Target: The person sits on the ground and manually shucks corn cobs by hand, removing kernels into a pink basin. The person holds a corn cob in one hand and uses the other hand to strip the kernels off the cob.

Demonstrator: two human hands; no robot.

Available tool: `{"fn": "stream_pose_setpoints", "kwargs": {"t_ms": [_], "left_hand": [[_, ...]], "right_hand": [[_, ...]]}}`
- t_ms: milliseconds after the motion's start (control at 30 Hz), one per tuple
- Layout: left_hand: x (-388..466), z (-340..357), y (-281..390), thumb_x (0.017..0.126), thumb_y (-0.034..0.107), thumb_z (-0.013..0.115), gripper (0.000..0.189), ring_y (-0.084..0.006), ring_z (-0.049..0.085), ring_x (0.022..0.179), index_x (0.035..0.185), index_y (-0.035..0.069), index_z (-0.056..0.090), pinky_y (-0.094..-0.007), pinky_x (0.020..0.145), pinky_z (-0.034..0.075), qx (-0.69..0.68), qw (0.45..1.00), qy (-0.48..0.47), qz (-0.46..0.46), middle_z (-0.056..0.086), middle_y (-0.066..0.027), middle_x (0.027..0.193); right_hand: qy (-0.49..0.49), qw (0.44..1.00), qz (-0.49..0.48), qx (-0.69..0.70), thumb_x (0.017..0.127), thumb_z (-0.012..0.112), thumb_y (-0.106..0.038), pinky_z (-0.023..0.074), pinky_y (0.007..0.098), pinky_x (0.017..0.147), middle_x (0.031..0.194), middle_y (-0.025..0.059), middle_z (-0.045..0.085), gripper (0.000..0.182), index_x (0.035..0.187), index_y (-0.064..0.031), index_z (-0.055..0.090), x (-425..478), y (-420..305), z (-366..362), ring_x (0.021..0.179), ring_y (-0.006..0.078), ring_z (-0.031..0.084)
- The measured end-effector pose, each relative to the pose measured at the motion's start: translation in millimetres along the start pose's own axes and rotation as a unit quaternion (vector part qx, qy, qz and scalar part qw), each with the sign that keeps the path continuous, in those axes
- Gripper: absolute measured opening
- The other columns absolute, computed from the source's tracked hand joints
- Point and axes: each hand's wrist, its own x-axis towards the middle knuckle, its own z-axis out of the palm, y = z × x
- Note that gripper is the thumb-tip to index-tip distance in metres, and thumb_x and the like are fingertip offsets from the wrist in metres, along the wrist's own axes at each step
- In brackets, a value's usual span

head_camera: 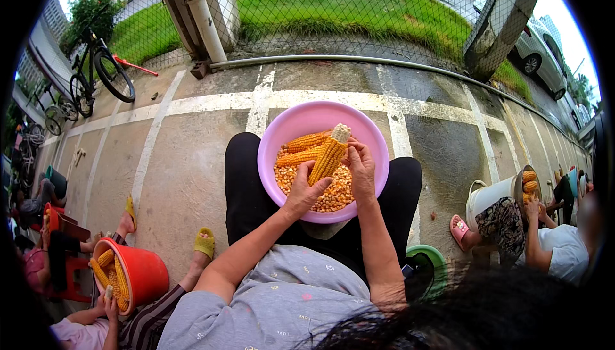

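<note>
A pink plastic basin (323, 110) rests across my lap. Loose corn kernels (338, 191) cover its bottom, and yellow corn cobs (300, 156) lie on them towards the left and back. My left hand (305, 191) holds the lower end of a corn cob (329, 160), tilted up to the right. The top end of that cob is stripped and pale; kernels remain along the rest. My right hand (360, 167) is at the cob's upper right side, its thumb and fingers bent close to the kernels; whether it grips the cob is partly hidden.
A red bucket of cobs (149, 270) stands at the lower left by a seated person. Another person sits at the right beside a white bucket (490, 201). A green tub (439, 266) is at my right side. Ahead runs a wire fence (307, 13).
</note>
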Motion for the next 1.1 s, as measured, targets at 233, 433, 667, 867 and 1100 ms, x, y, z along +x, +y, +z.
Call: {"fn": "stream_pose_setpoints", "kwargs": {"t_ms": [233, 433, 667, 867, 1100], "left_hand": [[1.7, -2.8, 7.0, 0.089, 0.028, 0.066, 0.052, -0.0123, 0.054, 0.096, 0.126, 0.001, 0.042, -0.0258, 0.083, 0.046, 0.022, 1.0, -0.017, 0.002, 0.055, -0.0074, 0.108], [-0.2, 1.9, 3.9, 0.085, 0.02, 0.072, 0.056, -0.0135, 0.055, 0.099, 0.126, 0.003, 0.038, -0.0272, 0.085, 0.047, 0.084, 0.996, -0.009, 0.04, 0.055, -0.0068, 0.108], [3.6, -1.6, -10.7, 0.082, 0.012, 0.074, 0.054, -0.013, 0.055, 0.099, 0.124, 0.005, 0.04, -0.0273, 0.087, 0.047, 0.157, 0.985, 0.018, 0.076, 0.055, -0.0055, 0.107], [3.3, -1.0, -19.7, 0.074, 0.014, 0.076, 0.061, -0.0285, 0.056, 0.103, 0.124, 0.005, 0.043, -0.0371, 0.089, 0.045, 0.208, 0.971, 0.057, 0.105, 0.054, -0.0153, 0.109], [-3.8, 6.3, -0.1, 0.075, 0.016, 0.074, 0.062, -0.0358, 0.054, 0.105, 0.126, 0.006, 0.042, -0.0414, 0.089, 0.045, 0.302, 0.942, 0.08, 0.126, 0.051, -0.0178, 0.112]], "right_hand": [[-0.055, 0.995, 0.042, 0.068, 0.096, 0.056, -0.018, 0.0508, 0.0251, 0.079, 0.105, 0.0049, 0.06, 0.024, 0.115, -0.0045, 0.051, -2.9, -11.1, 6.0, 0.092, 0.0104, 0.059], [-0.065, 0.996, 0.016, 0.066, 0.092, 0.061, -0.015, 0.0493, 0.0259, 0.08, 0.102, 0.0041, 0.061, 0.023, 0.112, -0.0064, 0.052, -1.5, -1.4, -1.4, 0.091, 0.0102, 0.059], [-0.064, 0.994, 0.016, 0.085, 0.092, 0.062, -0.016, 0.0496, 0.0254, 0.077, 0.095, 0.0025, 0.061, 0.017, 0.105, -0.0073, 0.054, -2.3, -3.3, -0.2, 0.085, 0.0088, 0.058], [-0.047, 0.998, -0.007, 0.03, 0.093, 0.06, -0.017, 0.0502, 0.0242, 0.073, 0.087, 0.0012, 0.058, 0.016, 0.103, -0.0063, 0.054, -1.4, -3.0, 0.7, 0.08, 0.008, 0.057], [-0.013, 0.986, -0.094, -0.135, 0.097, 0.052, -0.017, 0.0491, 0.0236, 0.069, 0.084, 0.0025, 0.055, 0.014, 0.101, -0.0033, 0.05, -4.0, -3.7, 4.1, 0.075, 0.0084, 0.054]]}}
